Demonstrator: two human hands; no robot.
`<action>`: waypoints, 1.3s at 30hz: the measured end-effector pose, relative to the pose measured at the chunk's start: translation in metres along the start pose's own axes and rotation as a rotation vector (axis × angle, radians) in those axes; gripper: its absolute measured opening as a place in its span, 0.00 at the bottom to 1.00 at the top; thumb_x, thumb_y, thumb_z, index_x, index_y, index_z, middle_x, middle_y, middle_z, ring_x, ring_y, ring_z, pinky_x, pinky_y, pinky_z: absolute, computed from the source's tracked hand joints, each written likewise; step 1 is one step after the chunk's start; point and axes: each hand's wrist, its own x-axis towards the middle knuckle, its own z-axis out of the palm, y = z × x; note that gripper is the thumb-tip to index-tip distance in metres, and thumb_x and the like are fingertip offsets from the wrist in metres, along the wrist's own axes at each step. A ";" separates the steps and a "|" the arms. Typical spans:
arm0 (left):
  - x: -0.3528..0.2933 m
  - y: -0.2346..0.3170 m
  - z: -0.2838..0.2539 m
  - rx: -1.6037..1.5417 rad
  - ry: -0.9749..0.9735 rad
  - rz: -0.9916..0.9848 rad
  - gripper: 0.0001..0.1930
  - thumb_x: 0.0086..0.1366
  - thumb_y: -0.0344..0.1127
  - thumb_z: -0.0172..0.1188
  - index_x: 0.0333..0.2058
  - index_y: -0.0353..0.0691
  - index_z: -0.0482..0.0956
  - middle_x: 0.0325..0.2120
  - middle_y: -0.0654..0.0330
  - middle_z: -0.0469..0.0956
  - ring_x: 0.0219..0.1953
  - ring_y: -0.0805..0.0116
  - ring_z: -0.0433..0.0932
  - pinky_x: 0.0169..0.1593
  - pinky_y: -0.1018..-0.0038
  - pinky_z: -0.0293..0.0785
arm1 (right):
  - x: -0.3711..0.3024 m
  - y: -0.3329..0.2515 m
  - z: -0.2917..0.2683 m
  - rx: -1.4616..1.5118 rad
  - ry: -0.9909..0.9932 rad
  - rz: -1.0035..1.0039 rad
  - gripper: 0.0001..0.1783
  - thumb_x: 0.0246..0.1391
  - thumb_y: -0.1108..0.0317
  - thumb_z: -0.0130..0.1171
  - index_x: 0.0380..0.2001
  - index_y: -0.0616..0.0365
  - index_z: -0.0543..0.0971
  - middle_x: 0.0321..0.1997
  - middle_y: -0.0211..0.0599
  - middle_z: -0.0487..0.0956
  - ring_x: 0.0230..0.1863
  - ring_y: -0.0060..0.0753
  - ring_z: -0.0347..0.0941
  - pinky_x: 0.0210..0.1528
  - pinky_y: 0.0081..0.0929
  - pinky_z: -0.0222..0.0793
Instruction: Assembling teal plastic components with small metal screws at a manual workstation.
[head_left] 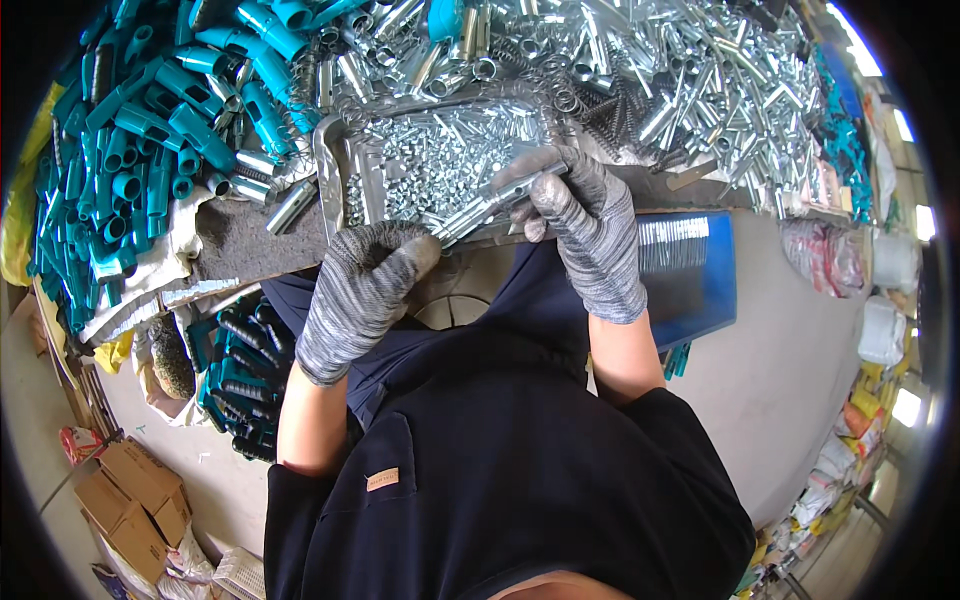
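Left hand (365, 290), gloved, pinches the near end of a metal tube (475, 217); right hand (595, 220), also gloved, fingers closed round its far end. Tube slants over a tray (328, 170) of small metal parts (400, 180). Possibly several pieces joined; blurred. Teal parts (150, 130) heaped left; blue bin (718, 290) right.

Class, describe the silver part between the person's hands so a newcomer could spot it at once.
Find the metal tray of small shiny pieces. Over its near side, between the gloved left hand and right hand, slants a slim silver part. Unlike those loose pieces, it is gripped.
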 end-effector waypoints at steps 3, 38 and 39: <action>0.002 0.002 -0.002 -0.241 -0.158 -0.100 0.24 0.63 0.55 0.54 0.26 0.37 0.81 0.13 0.67 0.71 0.12 0.83 0.61 0.18 0.84 0.52 | -0.003 0.000 0.004 -0.052 0.028 -0.009 0.13 0.60 0.58 0.58 0.38 0.54 0.82 0.34 0.26 0.80 0.27 0.11 0.71 0.29 0.12 0.66; 0.073 -0.048 -0.003 0.202 0.025 0.052 0.20 0.63 0.48 0.58 0.34 0.31 0.81 0.25 0.44 0.80 0.31 0.52 0.80 0.39 0.61 0.75 | 0.159 -0.012 0.149 -1.200 -0.512 -0.593 0.21 0.53 0.53 0.60 0.48 0.51 0.78 0.52 0.44 0.74 0.55 0.42 0.71 0.58 0.39 0.67; 0.071 -0.041 -0.005 0.178 -0.008 0.015 0.20 0.63 0.48 0.58 0.35 0.31 0.81 0.25 0.44 0.80 0.30 0.51 0.80 0.38 0.61 0.75 | 0.171 -0.009 0.165 -1.331 -0.524 -0.604 0.21 0.52 0.53 0.61 0.46 0.52 0.79 0.53 0.44 0.74 0.54 0.43 0.71 0.56 0.40 0.68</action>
